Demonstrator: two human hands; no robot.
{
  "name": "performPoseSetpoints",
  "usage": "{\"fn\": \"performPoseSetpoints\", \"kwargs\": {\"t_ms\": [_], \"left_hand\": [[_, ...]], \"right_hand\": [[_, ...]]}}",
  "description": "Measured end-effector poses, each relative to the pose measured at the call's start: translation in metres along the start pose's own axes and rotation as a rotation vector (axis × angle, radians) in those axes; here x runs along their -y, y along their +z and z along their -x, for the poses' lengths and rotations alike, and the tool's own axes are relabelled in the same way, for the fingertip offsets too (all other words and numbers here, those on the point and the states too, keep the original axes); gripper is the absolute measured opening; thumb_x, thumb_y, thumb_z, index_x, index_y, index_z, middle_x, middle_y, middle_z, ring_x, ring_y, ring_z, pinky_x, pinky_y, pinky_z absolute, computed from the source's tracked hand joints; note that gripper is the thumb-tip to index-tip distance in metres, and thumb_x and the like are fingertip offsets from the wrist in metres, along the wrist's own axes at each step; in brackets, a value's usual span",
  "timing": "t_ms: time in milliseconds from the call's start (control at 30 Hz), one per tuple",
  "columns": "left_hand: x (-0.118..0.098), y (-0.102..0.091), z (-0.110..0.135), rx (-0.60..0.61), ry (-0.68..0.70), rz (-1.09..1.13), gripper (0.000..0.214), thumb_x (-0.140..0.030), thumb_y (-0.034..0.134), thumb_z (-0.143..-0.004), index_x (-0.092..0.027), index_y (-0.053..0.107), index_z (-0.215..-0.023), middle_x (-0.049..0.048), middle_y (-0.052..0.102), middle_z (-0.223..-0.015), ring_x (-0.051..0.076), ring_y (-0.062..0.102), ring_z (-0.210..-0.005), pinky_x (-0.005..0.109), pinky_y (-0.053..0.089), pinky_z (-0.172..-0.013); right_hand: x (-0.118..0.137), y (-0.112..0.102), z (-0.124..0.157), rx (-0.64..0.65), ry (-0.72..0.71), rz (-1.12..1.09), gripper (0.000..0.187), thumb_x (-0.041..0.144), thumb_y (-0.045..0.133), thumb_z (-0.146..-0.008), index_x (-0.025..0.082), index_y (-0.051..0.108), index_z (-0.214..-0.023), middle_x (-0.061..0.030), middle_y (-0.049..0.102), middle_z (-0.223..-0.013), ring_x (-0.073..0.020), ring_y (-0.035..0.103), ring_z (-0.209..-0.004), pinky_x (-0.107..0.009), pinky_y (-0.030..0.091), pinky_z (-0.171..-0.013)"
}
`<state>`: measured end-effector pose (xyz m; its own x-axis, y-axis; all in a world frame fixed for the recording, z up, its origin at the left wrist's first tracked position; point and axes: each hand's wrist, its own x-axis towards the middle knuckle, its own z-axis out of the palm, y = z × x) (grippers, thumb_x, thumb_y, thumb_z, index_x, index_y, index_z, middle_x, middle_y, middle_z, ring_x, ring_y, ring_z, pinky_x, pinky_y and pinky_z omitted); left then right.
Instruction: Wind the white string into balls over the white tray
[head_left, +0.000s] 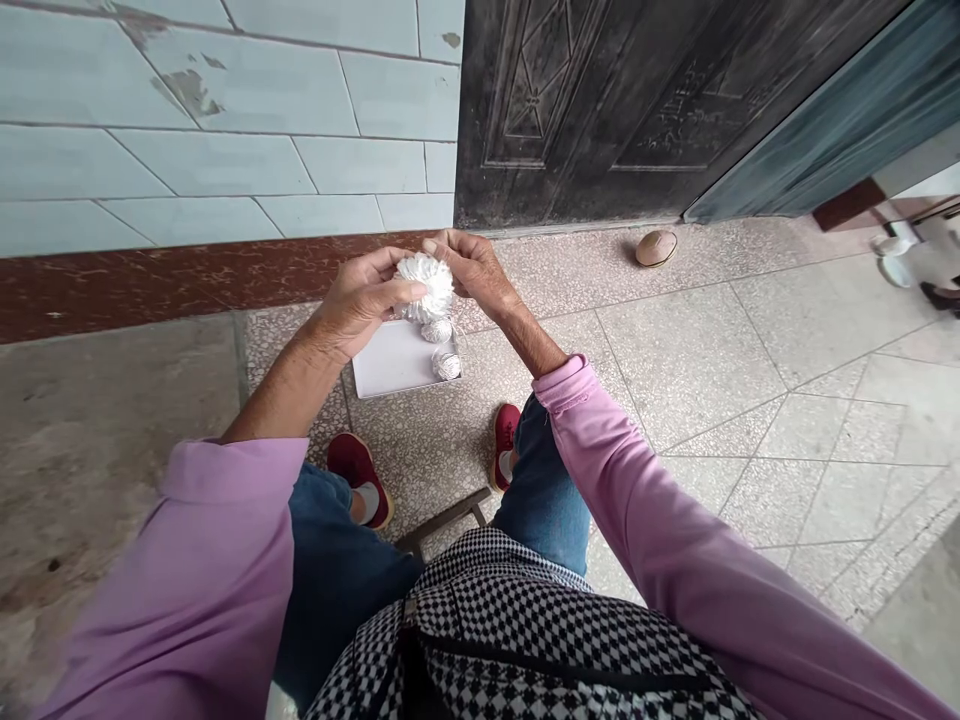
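Observation:
A white ruffled flower, round with many layered petals, is held up above a shallow white box on the floor. My left hand is closed on its left side, the thumb lying across the front. At its upper right edge, my right hand is closed in a pinch, thumb and fingers together; a small part between the fingertips is hidden. Inside the box's right side are two whitish balls, an upper ball partly covered by the flower and a lower ball that looks wound from thread.
A tiled wall and a dark carved door stand ahead. A pinkish oval object lies on the floor by the door. My feet in red shoes flank the box's near side, with a brown bar between my legs.

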<state>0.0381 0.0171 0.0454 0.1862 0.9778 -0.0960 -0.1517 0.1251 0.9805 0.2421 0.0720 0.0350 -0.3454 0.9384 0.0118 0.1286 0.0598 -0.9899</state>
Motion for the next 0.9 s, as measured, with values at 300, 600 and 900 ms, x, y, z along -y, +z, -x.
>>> {"fn": "performPoseSetpoints", "kwargs": {"t_ms": [300, 600, 900], "left_hand": [[-0.017, -0.010, -0.007, -0.201, 0.153, 0.114, 0.064, -0.053, 0.111, -0.061, -0.031, 0.074, -0.108, 0.0086, 0.087, -0.137, 0.041, 0.066, -0.154, 0.057, 0.064, -0.127], [0.008, -0.030, -0.026, -0.394, 0.175, -0.214, 0.073, -0.048, 0.107, -0.057, -0.024, 0.074, -0.117, 0.0061, 0.087, -0.116, 0.028, 0.072, -0.113, 0.043, 0.062, -0.100], [0.015, -0.030, -0.013, 0.127, 0.001, -0.171, 0.053, -0.062, 0.116, -0.079, -0.021, 0.089, -0.099, 0.0082, 0.085, -0.098, 0.023, 0.074, -0.087, 0.034, 0.062, -0.079]], "right_hand": [[-0.006, 0.020, 0.007, 0.177, -0.126, 0.225, 0.048, 0.040, 0.074, -0.136, 0.024, 0.070, -0.090, 0.0048, 0.053, -0.078, -0.0177, 0.055, -0.087, -0.035, 0.048, -0.090], [-0.012, 0.015, 0.016, 0.330, -0.223, 0.249, 0.048, 0.056, 0.083, -0.134, 0.021, 0.079, -0.102, 0.0001, 0.067, -0.090, -0.0209, 0.059, -0.089, -0.034, 0.050, -0.088], [-0.002, -0.019, 0.006, 0.068, -0.217, 0.173, 0.074, 0.076, 0.094, -0.122, 0.030, 0.050, -0.084, -0.0007, 0.049, -0.081, -0.0243, 0.052, -0.085, -0.037, 0.053, -0.077]]}}
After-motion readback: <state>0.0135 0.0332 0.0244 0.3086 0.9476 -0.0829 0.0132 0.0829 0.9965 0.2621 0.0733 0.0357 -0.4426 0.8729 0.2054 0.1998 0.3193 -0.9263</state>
